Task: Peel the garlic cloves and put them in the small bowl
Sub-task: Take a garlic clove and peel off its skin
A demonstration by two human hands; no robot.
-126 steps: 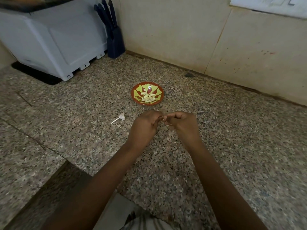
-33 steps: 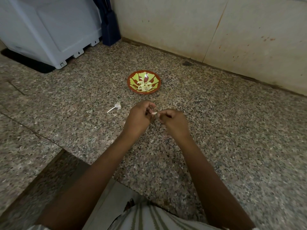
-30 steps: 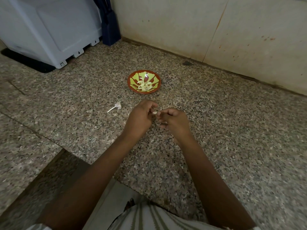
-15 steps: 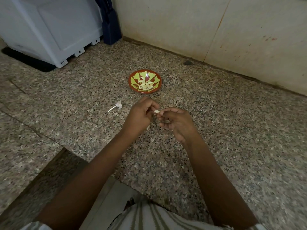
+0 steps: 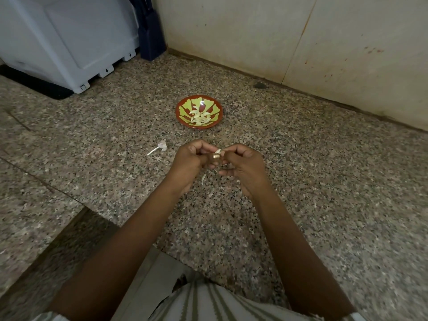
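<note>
**Fingers (image 5: pixel 197 144) of both hands pinch one garlic clove**

Fingers are curled on both sides. The left hand (image 5: pixel 188 162) and right hand (image 5: pixel 245 167) meet at their tips in the middle of the frame, and between them they grip a single pale garlic clove (image 5: pixel 218 151), held above the desk (image 5: pixel 324 181). A gold-coloured ring (image 5: pixel 216 156) shows just under the clove; I cannot tell which hand wears it.

At the bottom edge lies a striped cloth (image 5: pixel 208 302), and both bare forearms reach up from it. Directly below the hands a thin scrap of skin (image 5: pixel 203 179) lies on the speckled granite. Left of the left hand, a dry garlic stalk (image 5: pixel 159 147) with a papery tuft rests on the desk, apart from everything else.

Beyond the hands stands the small bowl (image 5: pixel 179 112), red-brown with a green pattern, holding a heap of peeled cloves (image 5: pixel 200 118). Behind it rises the stained wall (image 5: pixel 231 31). In the upper left sits a white appliance (image 5: pixel 69 38), with a dark blue knife block (image 5: pixel 151 40) just beside it in the corner.
</note>
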